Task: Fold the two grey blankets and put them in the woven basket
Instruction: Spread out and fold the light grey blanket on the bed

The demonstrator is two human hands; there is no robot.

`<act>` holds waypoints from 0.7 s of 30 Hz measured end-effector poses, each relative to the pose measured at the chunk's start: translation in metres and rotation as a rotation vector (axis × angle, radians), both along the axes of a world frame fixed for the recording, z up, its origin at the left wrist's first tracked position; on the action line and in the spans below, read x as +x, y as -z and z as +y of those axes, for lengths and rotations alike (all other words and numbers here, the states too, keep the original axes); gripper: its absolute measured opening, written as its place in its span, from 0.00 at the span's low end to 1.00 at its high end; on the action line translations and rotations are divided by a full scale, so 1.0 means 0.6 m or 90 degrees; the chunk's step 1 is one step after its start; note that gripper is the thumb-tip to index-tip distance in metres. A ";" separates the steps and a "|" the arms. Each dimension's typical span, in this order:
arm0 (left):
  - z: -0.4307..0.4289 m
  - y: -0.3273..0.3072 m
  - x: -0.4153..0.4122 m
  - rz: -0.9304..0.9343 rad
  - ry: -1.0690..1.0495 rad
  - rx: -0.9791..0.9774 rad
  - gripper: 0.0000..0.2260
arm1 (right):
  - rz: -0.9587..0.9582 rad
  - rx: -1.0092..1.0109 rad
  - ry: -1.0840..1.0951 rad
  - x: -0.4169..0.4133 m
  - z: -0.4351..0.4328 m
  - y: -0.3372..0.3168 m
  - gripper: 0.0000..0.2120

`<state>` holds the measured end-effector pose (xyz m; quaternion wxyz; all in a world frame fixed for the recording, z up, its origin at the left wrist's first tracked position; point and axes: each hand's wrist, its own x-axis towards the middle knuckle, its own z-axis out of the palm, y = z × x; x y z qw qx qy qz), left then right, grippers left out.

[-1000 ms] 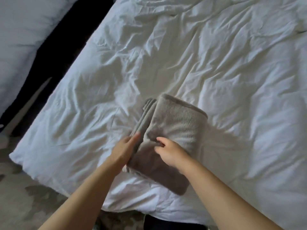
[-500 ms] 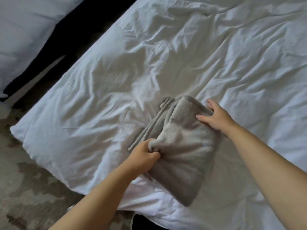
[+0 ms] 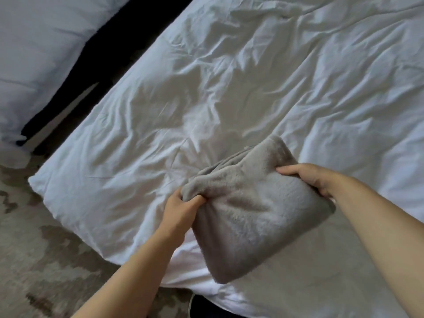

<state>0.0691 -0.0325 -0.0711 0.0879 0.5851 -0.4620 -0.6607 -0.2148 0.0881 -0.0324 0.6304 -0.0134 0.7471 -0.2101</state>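
The grey blanket was folded into a thick, compact bundle with several layers showing along its far-left side. It sat over the bed's near edge, a little to the right of its near-left corner. Whether it rested on the white cover or was lifted just clear of it could not be told.

The left hand gripped the bundle's left corner, its fingers curled tight into a bunch of the pile. The right hand held the opposite edge, thumb laid on top and fingers tucked out of sight underneath.

Judging by that, the folding of this blanket looked finished, and the step in hand was picking it up to carry it off. The woven basket was nowhere in view, and neither was a second grey blanket, so at least the stowing was left, and perhaps a whole second fold.

Beyond the bed lay a patterned rug at the near left, and a second white-covered bed across a dark gap.
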 end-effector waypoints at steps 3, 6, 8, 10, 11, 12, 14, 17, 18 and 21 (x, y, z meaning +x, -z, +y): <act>-0.050 -0.037 -0.041 0.019 0.105 -0.092 0.09 | 0.024 -0.086 0.156 0.040 0.102 -0.036 0.31; -0.092 -0.048 -0.083 -0.007 0.224 -0.158 0.10 | 0.029 -0.132 0.300 0.100 0.165 -0.030 0.25; -0.090 -0.039 -0.104 -0.134 0.317 -0.212 0.18 | 0.103 -0.082 0.363 0.134 0.175 0.005 0.22; -0.062 -0.046 -0.110 -0.280 0.331 -0.263 0.26 | 0.200 -0.006 0.354 0.166 0.170 0.028 0.24; -0.043 -0.054 -0.108 -0.284 0.323 -0.318 0.26 | 0.250 0.028 0.343 0.175 0.167 0.036 0.26; -0.021 -0.063 -0.104 -0.244 0.332 -0.389 0.23 | 0.303 0.052 0.329 0.182 0.162 0.038 0.27; 0.021 -0.071 -0.096 -0.162 0.460 -0.529 0.19 | 0.484 0.102 0.265 0.189 0.151 0.025 0.29; 0.069 -0.055 -0.092 -0.187 0.676 -0.608 0.19 | 0.858 0.008 0.062 0.223 0.114 -0.002 0.25; 0.075 -0.046 -0.095 -0.211 0.723 -0.602 0.21 | 0.906 -0.096 -0.031 0.244 0.092 -0.007 0.23; 0.065 0.003 -0.104 -0.291 0.831 -0.625 0.28 | 0.815 -0.248 -0.325 0.284 0.031 0.021 0.24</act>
